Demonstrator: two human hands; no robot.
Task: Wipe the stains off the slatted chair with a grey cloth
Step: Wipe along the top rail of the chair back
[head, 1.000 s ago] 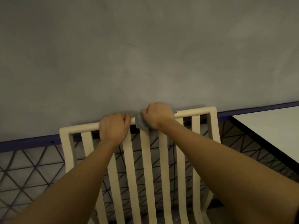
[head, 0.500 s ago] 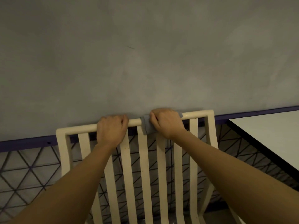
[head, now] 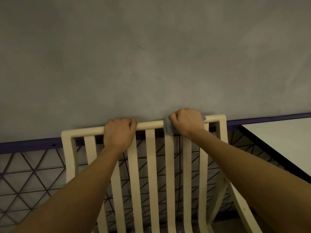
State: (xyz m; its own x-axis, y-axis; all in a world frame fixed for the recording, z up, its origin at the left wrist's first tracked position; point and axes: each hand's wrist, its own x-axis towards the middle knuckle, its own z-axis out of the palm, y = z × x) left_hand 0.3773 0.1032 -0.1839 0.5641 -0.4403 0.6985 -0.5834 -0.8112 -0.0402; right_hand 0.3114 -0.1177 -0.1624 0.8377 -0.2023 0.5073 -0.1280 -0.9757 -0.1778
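Observation:
A cream slatted chair point(head: 150, 158) stands with its back towards me, against a grey wall. My left hand point(head: 118, 133) grips the top rail left of centre. My right hand point(head: 186, 121) grips the grey cloth point(head: 166, 126), which is wrapped over the top rail near its right end. Only the cloth's edges show on either side of my fist. Small brownish specks mark some slats and the right arm of the chair.
A white table with a dark edge point(head: 262, 147) juts in at the right, close to the chair. Behind the chair a purple strip point(head: 30, 146) runs along the wall above tiles with a triangle pattern point(head: 28, 179).
My right hand has slid the cloth rightward along the top rail, away from my left hand. My left hand has kept its grip on the rail.

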